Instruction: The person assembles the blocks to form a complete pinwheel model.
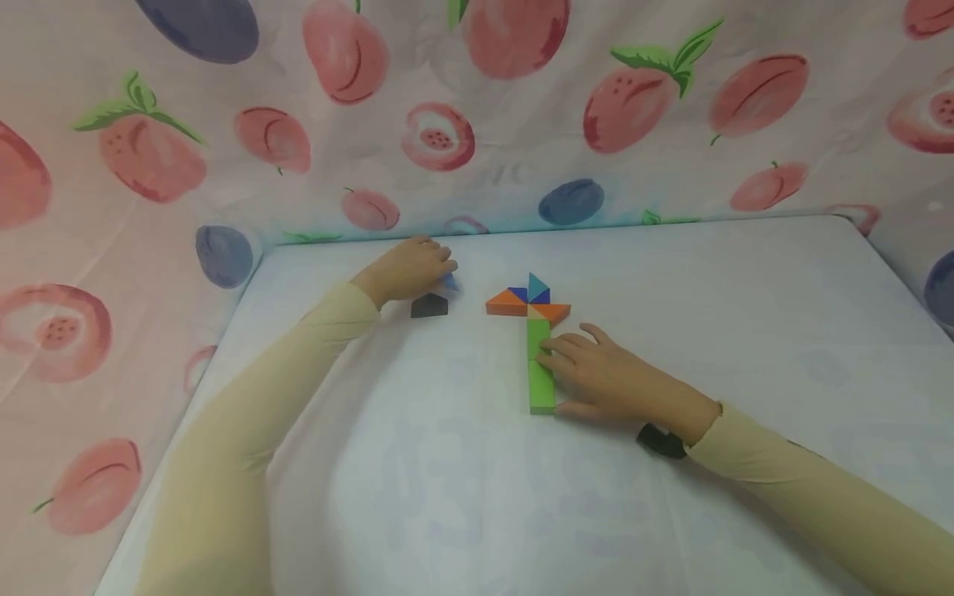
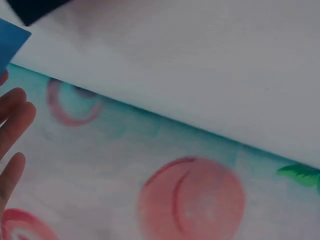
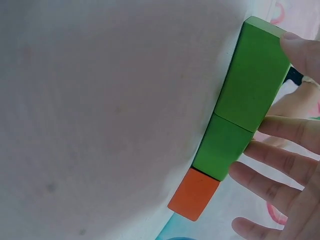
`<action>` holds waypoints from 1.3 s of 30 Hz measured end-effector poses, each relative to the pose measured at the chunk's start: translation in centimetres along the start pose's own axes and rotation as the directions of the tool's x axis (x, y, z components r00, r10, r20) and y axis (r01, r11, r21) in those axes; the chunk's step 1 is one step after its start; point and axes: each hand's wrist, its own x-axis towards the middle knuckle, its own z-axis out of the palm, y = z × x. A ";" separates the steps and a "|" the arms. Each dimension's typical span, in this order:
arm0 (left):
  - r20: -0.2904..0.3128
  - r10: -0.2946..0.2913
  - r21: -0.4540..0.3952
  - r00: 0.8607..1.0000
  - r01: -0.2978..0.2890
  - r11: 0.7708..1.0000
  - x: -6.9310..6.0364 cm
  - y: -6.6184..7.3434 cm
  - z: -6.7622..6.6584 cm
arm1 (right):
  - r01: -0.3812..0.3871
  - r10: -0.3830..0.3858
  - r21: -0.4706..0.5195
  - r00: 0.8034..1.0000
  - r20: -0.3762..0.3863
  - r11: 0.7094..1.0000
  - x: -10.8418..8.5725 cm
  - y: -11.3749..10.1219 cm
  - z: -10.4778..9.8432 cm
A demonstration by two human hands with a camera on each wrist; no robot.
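Observation:
In the head view, my left hand point(image 1: 410, 269) pinches a light blue triangular block point(image 1: 450, 284) at its fingertips, left of the block figure. The left wrist view shows this blue block point(image 2: 11, 42) cut off by the frame edge beside the fingers point(image 2: 17, 125). With fingers spread, my right hand point(image 1: 599, 377) touches the right side of two green rectangular blocks point(image 1: 541, 387) laid end to end. Its thumb point(image 3: 302, 52) lies at their near end. Above them, orange triangular blocks point(image 1: 508, 305), dark blue ones and an upright light blue triangular block point(image 1: 537, 287) form a pinwheel shape.
A black object point(image 1: 429, 307) shows just below the left hand, and another black object point(image 1: 662, 441) under the right wrist. The white tabletop point(image 1: 417, 497) meets a fruit-patterned cloth point(image 1: 514, 182) at the back and sides.

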 end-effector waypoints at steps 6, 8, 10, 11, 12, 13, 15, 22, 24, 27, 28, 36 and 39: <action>0.026 0.055 -0.012 0.998 -0.055 0.998 -0.1 2.5 -1.4 | -0.012 0.011 0.003 1.000 0.017 1.000 0.0 -0.1 -0.1; 0.043 0.070 -0.017 0.997 -0.069 0.997 -0.2 3.5 -1.4 | -0.018 0.018 0.006 0.999 0.029 1.000 0.0 -0.1 -0.1; 0.042 0.080 -0.019 0.996 -0.079 0.997 -0.3 4.3 -1.2 | -0.022 0.022 0.008 0.999 0.036 1.000 0.0 -0.1 -0.1; 0.042 0.080 -0.022 0.996 -0.079 0.997 -0.3 4.7 -1.1 | -0.025 0.025 0.010 0.999 0.039 1.000 0.0 -0.1 -0.1; 0.047 0.076 -0.024 0.996 -0.075 0.997 -0.3 4.9 -1.0 | -0.027 0.027 0.013 0.999 0.041 1.000 0.0 -0.1 -0.2; 0.048 0.074 -0.026 0.996 -0.073 0.997 -0.3 5.1 -0.9 | -0.028 0.028 0.014 0.999 0.041 0.999 0.0 -0.1 -0.2; 0.060 0.056 -0.037 0.997 -0.054 0.998 -0.3 5.4 -0.8 | -0.027 0.027 0.016 0.999 0.039 0.999 0.0 -0.1 -0.2; 0.099 -0.066 -0.042 0.993 0.071 0.997 -1.0 5.6 -0.8 | -0.025 0.024 0.017 0.999 0.032 1.000 0.0 -0.1 -0.1; 0.088 -0.084 -0.040 0.993 0.088 0.995 -1.2 5.6 -0.7 | -0.023 0.023 0.019 0.999 0.028 1.000 0.0 -0.2 -0.1; 0.047 -0.088 -0.048 0.995 0.090 0.995 -1.5 5.8 -0.4 | -0.022 0.022 0.021 0.999 0.025 1.000 0.0 -0.2 -0.2; 0.027 -0.085 -0.054 0.996 0.087 0.995 -1.5 6.0 -0.3 | -0.023 0.022 0.022 0.999 0.026 1.000 0.0 -0.3 -0.2; -0.039 -0.084 -0.046 0.996 0.082 0.996 -0.1 7.4 -0.4 | -0.035 0.035 0.010 0.998 0.055 0.999 0.1 -0.2 -0.2; -0.015 -0.097 -0.049 0.995 0.096 0.994 0.8 7.9 -0.5 | -0.032 0.031 0.009 0.998 0.057 0.999 0.1 -0.2 -0.3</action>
